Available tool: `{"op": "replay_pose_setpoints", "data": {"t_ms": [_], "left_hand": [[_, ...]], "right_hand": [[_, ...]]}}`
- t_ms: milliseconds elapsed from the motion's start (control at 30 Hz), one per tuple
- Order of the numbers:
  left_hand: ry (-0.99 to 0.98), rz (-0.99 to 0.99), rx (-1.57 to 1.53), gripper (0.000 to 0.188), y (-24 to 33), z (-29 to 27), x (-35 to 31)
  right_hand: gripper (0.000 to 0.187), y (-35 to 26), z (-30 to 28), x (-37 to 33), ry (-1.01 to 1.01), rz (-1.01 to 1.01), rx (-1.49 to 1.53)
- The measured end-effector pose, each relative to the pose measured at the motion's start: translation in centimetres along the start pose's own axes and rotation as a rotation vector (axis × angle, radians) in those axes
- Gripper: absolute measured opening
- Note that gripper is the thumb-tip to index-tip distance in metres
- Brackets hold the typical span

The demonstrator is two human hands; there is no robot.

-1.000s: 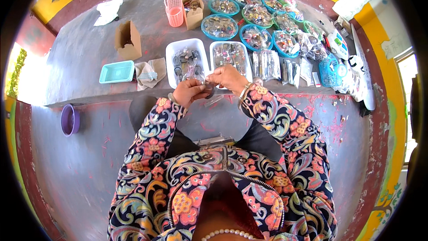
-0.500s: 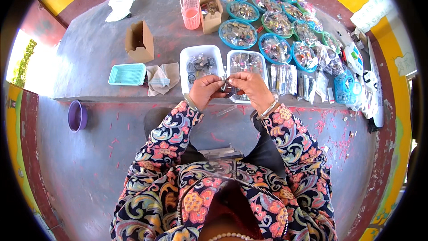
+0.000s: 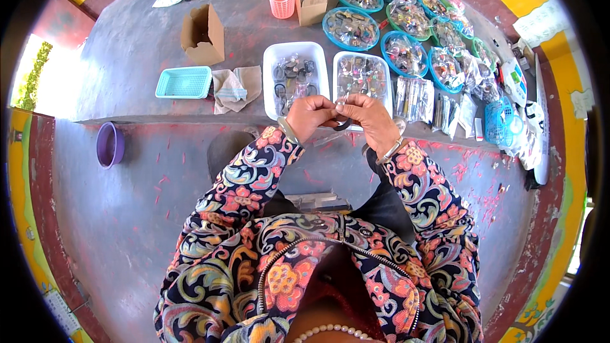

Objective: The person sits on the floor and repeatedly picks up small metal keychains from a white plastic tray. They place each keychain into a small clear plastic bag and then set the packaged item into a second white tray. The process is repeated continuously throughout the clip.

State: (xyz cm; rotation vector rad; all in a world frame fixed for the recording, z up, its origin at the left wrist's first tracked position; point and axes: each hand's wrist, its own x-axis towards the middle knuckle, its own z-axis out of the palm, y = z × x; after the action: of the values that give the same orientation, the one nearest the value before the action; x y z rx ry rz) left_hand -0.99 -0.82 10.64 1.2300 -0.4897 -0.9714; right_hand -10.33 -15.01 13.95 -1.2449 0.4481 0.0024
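Note:
Both of my hands meet at the front of two white trays. My left hand [image 3: 310, 115] is closed, its thumb and fingers pinching one side of a small dark curved band [image 3: 344, 125]. Opposite it, my right hand [image 3: 370, 122] pinches the same piece, fingertips almost touching those of the left. The fingers cover much of the band, so its exact kind is unclear. Dark looped pieces in clear bags lie in the left white tray [image 3: 267, 79]. Small mixed-coloured pieces in clear wrapping fill the right white tray [image 3: 362, 56], whose near edge my right hand partly hides.
Blue and green round baskets of bagged pieces crowd the back right, including a blue basket [image 3: 351, 46]. Flat packets [image 3: 414, 98] lie right of the trays. Leftward are a cloth [image 3: 236, 89], a turquoise basket [image 3: 162, 82], a cardboard box [image 3: 210, 51] and a purple tub [image 3: 101, 146].
The view has shifted, so the table and its things sit higher in the picture. My hands stay together on the dark band, now with less of it showing between the fingers.

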Motion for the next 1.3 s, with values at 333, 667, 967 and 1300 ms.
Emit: {"op": "replay_pose_setpoints", "data": {"t_ms": [333,667,967,1300], "left_hand": [[-0.021,-0.083,-0.226,0.017,0.5,0.1,-0.2],[-0.108,-0.081,0.113,0.019,0.1,-0.4,-0.2],[-0.018,-0.151,0.04,0.022,1.0,0.4,-0.1],[-0.004,-0.193,0.046,0.019,0.8,0.2,0.1]], "right_hand": [[0.024,0.3,0.0,0.6,-0.003,-0.036,0.111],[0.018,-1.0,-1.3,1.2,-0.025,0.069,-0.043],[0.015,-0.6,-0.1,0.9,0.13,-0.186,-0.007],[0.017,-0.5,0.0,1.6,0.201,-0.302,-0.351]]}}
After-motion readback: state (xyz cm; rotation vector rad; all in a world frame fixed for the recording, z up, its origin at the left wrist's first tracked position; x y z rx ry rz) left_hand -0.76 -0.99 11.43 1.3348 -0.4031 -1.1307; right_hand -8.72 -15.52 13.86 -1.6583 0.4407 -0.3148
